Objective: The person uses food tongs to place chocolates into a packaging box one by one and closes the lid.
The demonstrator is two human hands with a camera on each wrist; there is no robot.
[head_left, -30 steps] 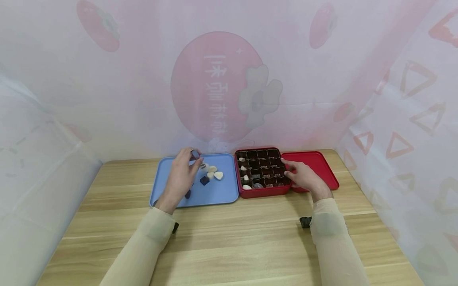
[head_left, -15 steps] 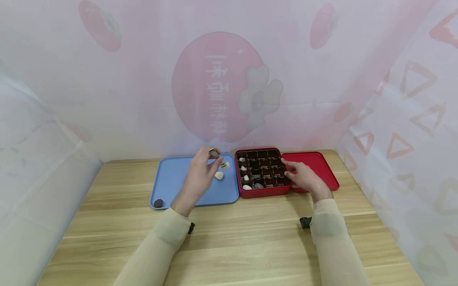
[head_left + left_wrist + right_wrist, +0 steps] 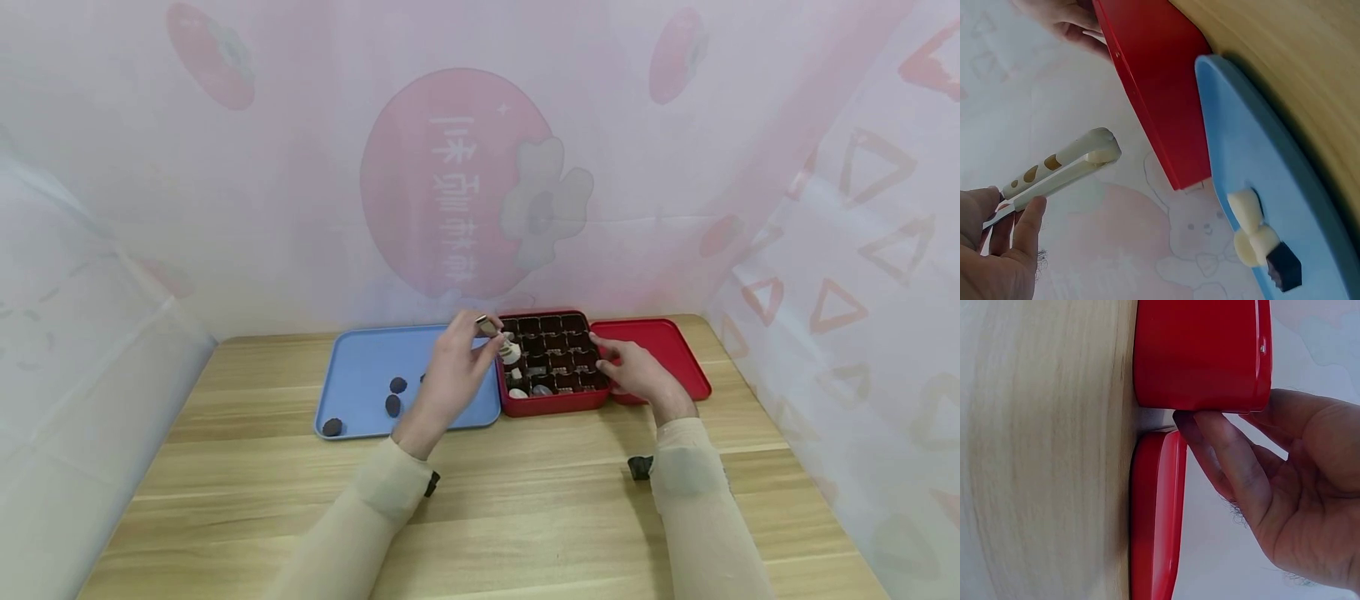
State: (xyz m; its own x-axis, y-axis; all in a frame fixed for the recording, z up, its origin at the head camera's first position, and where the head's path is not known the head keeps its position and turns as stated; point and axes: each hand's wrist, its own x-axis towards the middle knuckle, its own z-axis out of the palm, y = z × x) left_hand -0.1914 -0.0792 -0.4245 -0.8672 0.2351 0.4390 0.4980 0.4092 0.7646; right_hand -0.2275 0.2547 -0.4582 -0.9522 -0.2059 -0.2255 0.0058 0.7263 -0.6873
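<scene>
My left hand [image 3: 453, 367] holds a pair of pale tongs [image 3: 1063, 164] with gold spots. A cream-coloured chocolate [image 3: 1104, 155] sits between the tong tips, over the left column of the red box [image 3: 555, 406]. Dark compartments divide the box, and several on its left side hold cream or dark pieces. At the box's right wall is my right hand [image 3: 641, 371]; in the right wrist view its fingers [image 3: 1232, 450] lie against the outer side while the thumb reaches the rim. On the blue tray [image 3: 367, 354] lie several cream pieces [image 3: 1246, 209] and dark chocolates [image 3: 398, 385].
A red lid [image 3: 682, 354] lies right of the box, close to it. The tray borders the box's left side. A printed cloth [image 3: 300, 208] stands behind everything at the back edge of the wooden table [image 3: 525, 500].
My left hand has moved right with the tongs, from over the blue tray to the left column of the box, uncovering dark pieces on the tray. The right hand stays at the box.
</scene>
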